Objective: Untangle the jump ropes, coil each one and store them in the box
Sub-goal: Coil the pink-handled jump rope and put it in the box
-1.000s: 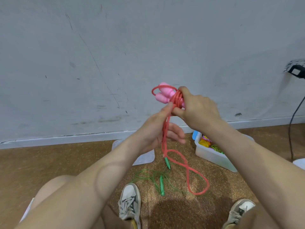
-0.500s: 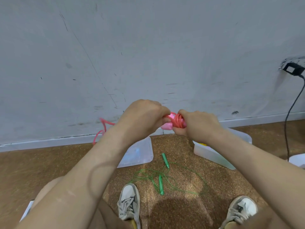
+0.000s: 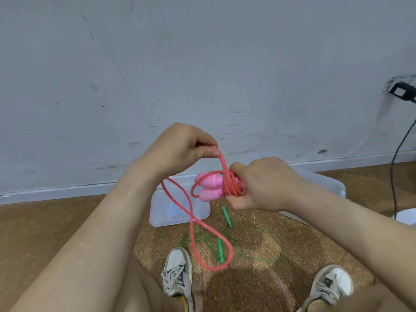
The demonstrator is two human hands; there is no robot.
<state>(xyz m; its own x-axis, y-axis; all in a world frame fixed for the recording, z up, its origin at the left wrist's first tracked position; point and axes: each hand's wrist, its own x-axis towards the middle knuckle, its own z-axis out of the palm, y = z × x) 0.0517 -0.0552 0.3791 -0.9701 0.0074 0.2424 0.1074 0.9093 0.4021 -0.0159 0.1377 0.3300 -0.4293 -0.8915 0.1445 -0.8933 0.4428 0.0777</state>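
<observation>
Currently the right hand [image 3: 263,183] clenches two pink handles [image 3: 210,188], lying level and pointing left. The left hand [image 3: 180,147] pinches one red rope [image 3: 192,218]; one green rope [image 3: 221,251] lies on the floor.

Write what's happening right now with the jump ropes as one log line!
state: red rope partly wound round pink handles | left hand: pinches rope | right hand: grips coil | green rope: loose on floor

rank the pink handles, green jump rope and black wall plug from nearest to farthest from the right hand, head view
1. pink handles, in the grip of the right hand.
2. green jump rope, on the floor below it.
3. black wall plug, high up, far right.
</observation>
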